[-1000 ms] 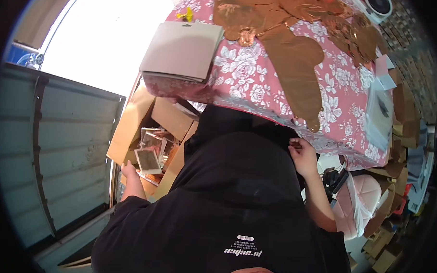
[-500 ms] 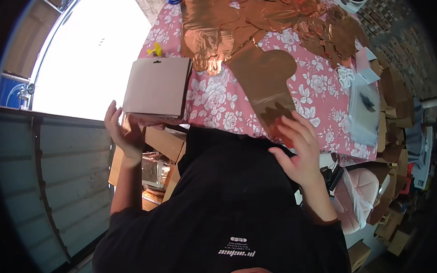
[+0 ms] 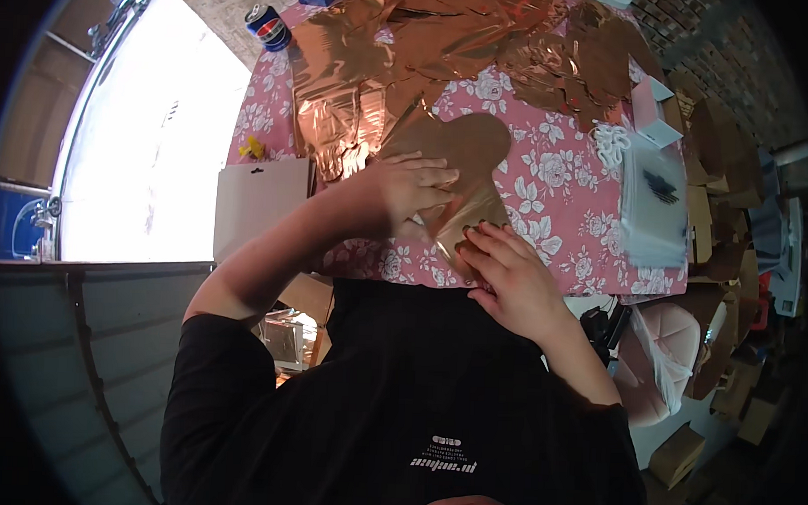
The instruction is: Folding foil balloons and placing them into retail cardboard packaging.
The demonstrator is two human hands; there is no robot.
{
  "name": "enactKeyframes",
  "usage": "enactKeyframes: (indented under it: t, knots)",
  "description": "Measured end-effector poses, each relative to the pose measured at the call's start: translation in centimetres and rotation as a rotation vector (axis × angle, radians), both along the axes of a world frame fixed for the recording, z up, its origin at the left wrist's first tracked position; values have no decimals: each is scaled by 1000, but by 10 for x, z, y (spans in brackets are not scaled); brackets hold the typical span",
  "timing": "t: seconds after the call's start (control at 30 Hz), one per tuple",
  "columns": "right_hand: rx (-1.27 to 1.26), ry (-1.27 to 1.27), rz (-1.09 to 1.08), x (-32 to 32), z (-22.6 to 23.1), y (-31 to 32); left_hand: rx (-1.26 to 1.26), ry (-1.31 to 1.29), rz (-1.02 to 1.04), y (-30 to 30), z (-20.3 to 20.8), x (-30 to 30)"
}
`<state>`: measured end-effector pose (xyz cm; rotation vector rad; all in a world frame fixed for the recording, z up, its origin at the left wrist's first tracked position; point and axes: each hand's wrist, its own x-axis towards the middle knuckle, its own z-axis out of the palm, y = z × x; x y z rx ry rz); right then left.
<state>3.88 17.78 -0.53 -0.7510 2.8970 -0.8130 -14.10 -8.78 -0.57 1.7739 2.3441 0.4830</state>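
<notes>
Coppery foil [image 3: 477,141] on floral cloth [image 3: 554,167]; seemingly brickwork [image 3: 656,32] beyond.

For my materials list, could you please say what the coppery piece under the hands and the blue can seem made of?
Coppery piece: probably thin, glossy plastic film or foil, given its sheen.
Blue can: likely smooth printed metal, given its silvery-looking top.

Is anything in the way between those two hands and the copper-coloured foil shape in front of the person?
Nothing visible is. The left hand is over the foil shape, and the right hand is at its near end. The pale card lies off to the left, not between them.
</notes>
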Motion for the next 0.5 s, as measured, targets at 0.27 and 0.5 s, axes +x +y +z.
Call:
enactKeyframes:
  t: [0.27,0.5]
  knots:
    - [-75,-34,-26,3,5,17,49,-236,71,17,21,-22]
    - [-234,97,-69,-20,17,9,284,355,289,67,-11,-159]
